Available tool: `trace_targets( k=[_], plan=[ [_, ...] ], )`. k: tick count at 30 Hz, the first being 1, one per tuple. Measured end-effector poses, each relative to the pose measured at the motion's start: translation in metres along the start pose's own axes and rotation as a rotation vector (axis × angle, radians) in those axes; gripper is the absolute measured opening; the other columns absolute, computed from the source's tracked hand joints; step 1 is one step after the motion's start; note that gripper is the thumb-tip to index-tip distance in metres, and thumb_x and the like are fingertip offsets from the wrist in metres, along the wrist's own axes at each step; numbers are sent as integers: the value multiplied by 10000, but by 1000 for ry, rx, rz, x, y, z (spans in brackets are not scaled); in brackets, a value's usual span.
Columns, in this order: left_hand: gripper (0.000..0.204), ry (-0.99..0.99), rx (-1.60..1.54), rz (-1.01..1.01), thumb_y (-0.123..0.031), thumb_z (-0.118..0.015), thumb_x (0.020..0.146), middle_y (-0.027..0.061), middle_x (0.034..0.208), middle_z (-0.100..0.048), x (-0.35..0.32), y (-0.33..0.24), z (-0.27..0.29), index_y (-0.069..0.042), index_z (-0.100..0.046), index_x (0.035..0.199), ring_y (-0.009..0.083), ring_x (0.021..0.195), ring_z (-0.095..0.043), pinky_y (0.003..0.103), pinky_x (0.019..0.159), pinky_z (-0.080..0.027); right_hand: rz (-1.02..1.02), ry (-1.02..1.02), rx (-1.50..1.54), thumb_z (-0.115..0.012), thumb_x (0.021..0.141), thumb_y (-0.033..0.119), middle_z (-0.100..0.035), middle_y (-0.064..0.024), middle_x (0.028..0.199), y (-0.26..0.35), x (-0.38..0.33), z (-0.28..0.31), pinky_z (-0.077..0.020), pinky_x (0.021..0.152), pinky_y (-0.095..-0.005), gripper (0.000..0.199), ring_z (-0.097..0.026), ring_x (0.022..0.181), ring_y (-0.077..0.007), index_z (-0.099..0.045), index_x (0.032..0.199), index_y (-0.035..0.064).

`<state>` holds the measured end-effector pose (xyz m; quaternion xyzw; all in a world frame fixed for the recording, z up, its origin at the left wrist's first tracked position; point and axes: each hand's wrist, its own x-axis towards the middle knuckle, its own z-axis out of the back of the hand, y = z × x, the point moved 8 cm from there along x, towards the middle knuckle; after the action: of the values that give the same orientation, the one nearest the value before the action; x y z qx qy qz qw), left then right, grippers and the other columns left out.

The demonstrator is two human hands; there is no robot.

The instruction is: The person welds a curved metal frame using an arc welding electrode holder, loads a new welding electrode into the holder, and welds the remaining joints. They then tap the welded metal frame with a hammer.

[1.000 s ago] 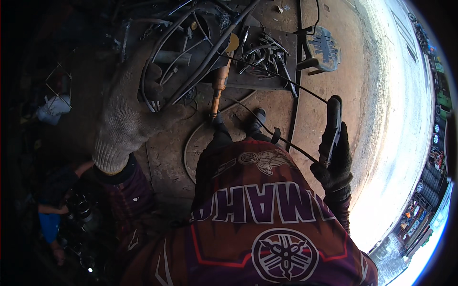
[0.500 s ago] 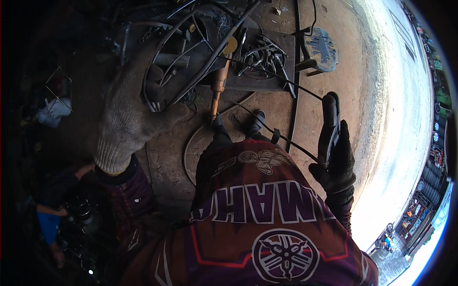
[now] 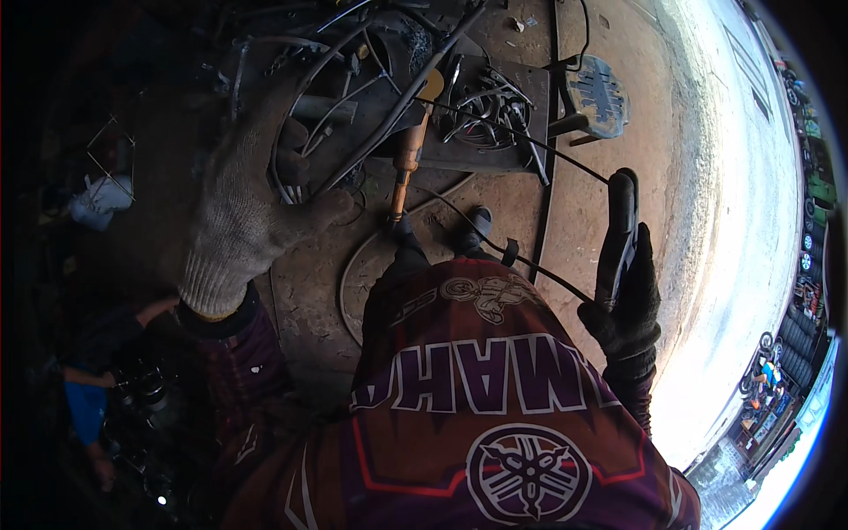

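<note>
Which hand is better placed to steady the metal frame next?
Left, probably: the left hand appears to hold the metal frame, while the right hand is farther away, holding a black handle with a cable.

Over on the right, a worn blue-grey stool point(image 3: 596, 95) with a slotted seat stands on the brown floor point(image 3: 512, 205); small pale scraps point(image 3: 518, 26) lie farther off; beyond, the bright pavement point(image 3: 720, 221) glares white, curving along the rim; a small, blurred motorbike point(image 3: 761, 369) shows near the dark tyres point(image 3: 799, 329); and in the left-hand shadow, a crumpled white bundle point(image 3: 103, 203), with a co-worker's blue clothing point(image 3: 84, 408) lower down!
</note>
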<state>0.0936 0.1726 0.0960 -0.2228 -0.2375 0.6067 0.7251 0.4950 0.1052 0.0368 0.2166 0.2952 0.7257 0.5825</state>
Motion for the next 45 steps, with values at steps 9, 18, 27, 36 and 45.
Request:
trace_targets(
  k=[9,18,27,36,45],
  plan=[
    [1057,-22,5,21,-572,-882,645,55,982,-565,-1,4,0,-25,-462,1446,147,848,-576,302,733,-529,37,10,-34,-863,684,373,-556,-215,1378,5,0,-1,-440,1053,-418,1152,-554,1286,-322,-216,1557,-8],
    [1004,-2,-58,8,-480,-897,674,53,1014,-565,0,2,0,-42,-453,1460,145,869,-570,301,754,-529,38,0,52,-875,662,264,-573,-215,1359,10,1,0,-449,1050,-420,1142,-568,1273,-328,-220,1565,22],
    [1057,0,123,-64,-461,-904,640,79,1045,-581,1,-12,5,-20,-424,1472,185,907,-587,351,794,-533,-8,25,9,-882,551,81,-607,-203,1291,31,5,9,-517,974,-396,1189,-627,1192,-311,-255,1560,33],
    [1083,36,-84,-6,-570,-860,650,139,1152,-625,0,-10,2,-32,-411,1475,244,928,-631,393,791,-559,18,-2,4,-917,572,147,-630,-212,1238,33,3,8,-530,958,-415,1187,-641,1170,-345,-260,1556,41],
    [964,18,-91,36,-365,-900,692,118,1129,-624,-2,-1,0,-72,-425,1478,221,939,-616,368,804,-549,32,-16,92,-907,621,290,-607,-229,1293,25,2,-1,-487,1008,-427,1177,-607,1221,-353,-244,1542,-23]
  ],
)
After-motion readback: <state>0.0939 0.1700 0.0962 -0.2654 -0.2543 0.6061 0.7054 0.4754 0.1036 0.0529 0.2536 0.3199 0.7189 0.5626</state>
